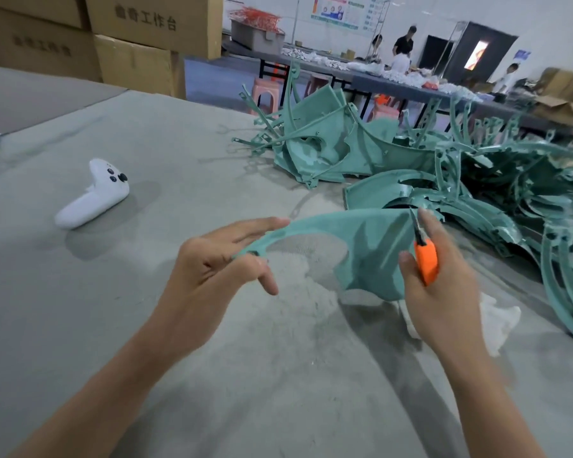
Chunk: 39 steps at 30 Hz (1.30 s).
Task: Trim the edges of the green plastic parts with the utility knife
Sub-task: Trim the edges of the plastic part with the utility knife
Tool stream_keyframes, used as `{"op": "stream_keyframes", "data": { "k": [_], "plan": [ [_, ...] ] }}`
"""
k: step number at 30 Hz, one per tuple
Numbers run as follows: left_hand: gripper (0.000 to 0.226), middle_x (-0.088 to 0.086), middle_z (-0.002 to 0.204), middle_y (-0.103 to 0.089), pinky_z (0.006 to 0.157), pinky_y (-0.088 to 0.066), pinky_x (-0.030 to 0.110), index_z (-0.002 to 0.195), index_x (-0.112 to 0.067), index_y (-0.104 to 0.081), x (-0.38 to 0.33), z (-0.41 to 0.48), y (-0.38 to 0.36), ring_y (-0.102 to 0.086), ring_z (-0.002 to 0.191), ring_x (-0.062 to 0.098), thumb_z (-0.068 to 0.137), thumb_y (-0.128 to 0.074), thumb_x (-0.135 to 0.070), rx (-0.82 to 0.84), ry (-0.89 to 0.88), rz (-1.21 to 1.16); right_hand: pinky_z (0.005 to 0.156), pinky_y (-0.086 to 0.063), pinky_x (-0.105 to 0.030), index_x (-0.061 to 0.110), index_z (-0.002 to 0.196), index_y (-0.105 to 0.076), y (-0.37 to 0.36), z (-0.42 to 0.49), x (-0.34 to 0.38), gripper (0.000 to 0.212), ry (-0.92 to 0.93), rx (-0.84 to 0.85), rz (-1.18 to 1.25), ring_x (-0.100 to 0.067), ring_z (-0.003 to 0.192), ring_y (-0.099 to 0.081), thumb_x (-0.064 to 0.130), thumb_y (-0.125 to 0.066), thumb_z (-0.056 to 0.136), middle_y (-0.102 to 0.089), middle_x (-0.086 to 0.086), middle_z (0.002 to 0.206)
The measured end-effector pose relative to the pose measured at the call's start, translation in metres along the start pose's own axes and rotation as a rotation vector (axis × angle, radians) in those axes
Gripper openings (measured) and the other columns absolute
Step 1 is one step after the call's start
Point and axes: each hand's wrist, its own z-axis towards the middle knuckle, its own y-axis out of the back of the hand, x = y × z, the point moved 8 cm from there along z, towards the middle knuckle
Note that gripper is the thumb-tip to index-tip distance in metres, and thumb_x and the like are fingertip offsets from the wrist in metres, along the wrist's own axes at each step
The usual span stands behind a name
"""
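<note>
The narrow left tip of a green plastic part (371,246) is pinched in the left hand (212,266), with the index finger stretched along its top edge and the little finger spread loose. An orange utility knife (426,262) is gripped in the right hand (444,292), its blade pointed up at the part's upper right edge. The part is thus spanned between the 2 hands over a grey table (179,358). A white scrap (497,322) is seen just right of the part. A white controller (93,195) is laid well left of it. A pile of green parts (328,143) is heaped behind and right of it. Farther behind, cardboard boxes (139,38) are stacked to the left, and pink stools (262,94), a long table (394,84) and several people are seen to the right.
</note>
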Motion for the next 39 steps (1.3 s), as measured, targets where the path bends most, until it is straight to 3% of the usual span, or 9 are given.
{"op": "stream_keyframes", "data": {
  "k": [3, 6, 9, 17, 22, 27, 32, 35, 39],
  "plan": [
    [0.029, 0.005, 0.125, -0.065, 0.083, -0.054, 0.032, 0.057, -0.011, -0.07, -0.004, -0.002, -0.002, -0.066, 0.107, 0.028, 0.078, -0.051, -0.018, 0.059, -0.031, -0.216, 0.1, -0.036, -0.03, 0.033, 0.154, -0.029, 0.015, 0.005, -0.006, 0.068, -0.05, -0.062, 0.022, 0.002, 0.12, -0.04, 0.02, -0.062, 0.095, -0.04, 0.007, 0.152],
    [0.031, 0.009, 0.125, -0.065, 0.084, -0.055, 0.037, 0.059, -0.012, -0.07, -0.001, 0.0, 0.004, -0.063, 0.112, 0.032, 0.083, -0.052, -0.02, 0.013, -0.037, -0.308, 0.07, -0.044, -0.032, 0.028, 0.103, -0.067, 0.023, 0.007, -0.014, 0.013, -0.157, -0.073, 0.111, -0.024, 0.081, -0.056, 0.026, -0.069, 0.09, -0.066, 0.004, 0.089],
    [0.04, 0.002, 0.132, -0.061, 0.091, -0.053, 0.048, 0.088, -0.014, -0.075, 0.01, 0.004, 0.013, -0.052, 0.128, 0.022, 0.09, -0.054, -0.048, -0.083, 0.004, -0.261, 0.057, -0.037, -0.036, 0.01, 0.073, -0.063, 0.029, 0.004, -0.032, 0.026, -0.295, -0.131, 0.26, -0.029, 0.054, -0.044, 0.03, -0.074, 0.087, -0.05, -0.009, 0.054],
    [0.092, -0.012, 0.118, -0.067, 0.097, -0.045, 0.045, 0.113, -0.026, -0.063, 0.048, -0.004, -0.022, -0.054, 0.122, 0.015, 0.039, -0.081, -0.076, -0.051, 0.306, -0.351, 0.031, -0.022, -0.018, 0.008, 0.083, -0.05, -0.015, -0.017, -0.013, 0.014, -0.706, 0.05, 1.106, -0.009, 0.029, -0.023, 0.009, -0.06, 0.093, -0.026, 0.0, 0.048],
    [0.078, -0.029, 0.129, -0.056, 0.099, -0.043, 0.022, 0.118, -0.049, -0.06, 0.039, -0.028, -0.076, -0.048, 0.126, -0.005, 0.046, -0.086, -0.064, 0.22, 0.31, -0.303, 0.027, -0.017, -0.015, 0.012, 0.066, -0.043, -0.054, -0.041, 0.036, 0.022, -0.811, 0.292, 1.357, -0.009, 0.022, -0.017, 0.014, -0.062, 0.077, -0.017, 0.003, 0.033],
    [0.082, 0.007, 0.102, -0.074, 0.1, -0.046, 0.043, 0.11, -0.022, -0.07, 0.042, -0.028, -0.071, -0.064, 0.107, 0.024, 0.042, -0.086, -0.065, -0.072, 0.393, -0.456, 0.028, -0.022, -0.015, 0.013, 0.052, -0.061, -0.071, -0.066, 0.068, 0.021, -0.736, 0.537, 1.293, -0.012, 0.023, -0.022, 0.023, -0.069, 0.068, -0.024, 0.002, 0.032],
    [0.066, 0.007, 0.114, -0.071, 0.099, -0.046, 0.05, 0.112, -0.016, -0.07, 0.049, -0.025, -0.045, -0.065, 0.11, 0.028, 0.053, -0.089, -0.037, -0.367, 0.438, -0.648, 0.034, -0.025, -0.02, 0.026, 0.051, -0.054, -0.082, -0.07, 0.077, 0.032, -0.528, 0.639, 1.073, -0.014, 0.026, -0.027, 0.025, -0.076, 0.074, -0.031, -0.004, 0.034],
    [0.053, 0.007, 0.112, -0.071, 0.08, -0.058, 0.037, 0.108, -0.017, -0.072, 0.049, -0.023, -0.035, -0.068, 0.104, 0.025, 0.057, -0.085, -0.01, -0.441, 0.406, -0.709, 0.042, -0.032, -0.023, 0.021, 0.064, -0.059, -0.074, -0.061, 0.067, 0.036, -0.406, 0.533, 0.782, -0.012, 0.038, -0.038, 0.054, -0.07, 0.068, -0.043, 0.0, 0.044],
    [0.032, -0.008, 0.107, -0.072, 0.071, -0.059, 0.038, 0.099, -0.041, -0.072, 0.029, -0.023, -0.021, -0.071, 0.094, 0.018, 0.077, -0.077, -0.018, -0.472, 0.247, -0.399, 0.05, -0.033, -0.023, 0.025, 0.082, -0.063, -0.046, -0.042, 0.058, 0.058, -0.183, 0.246, 0.508, -0.005, 0.048, -0.044, 0.077, -0.037, 0.077, -0.054, 0.006, 0.055]
  ]
}}
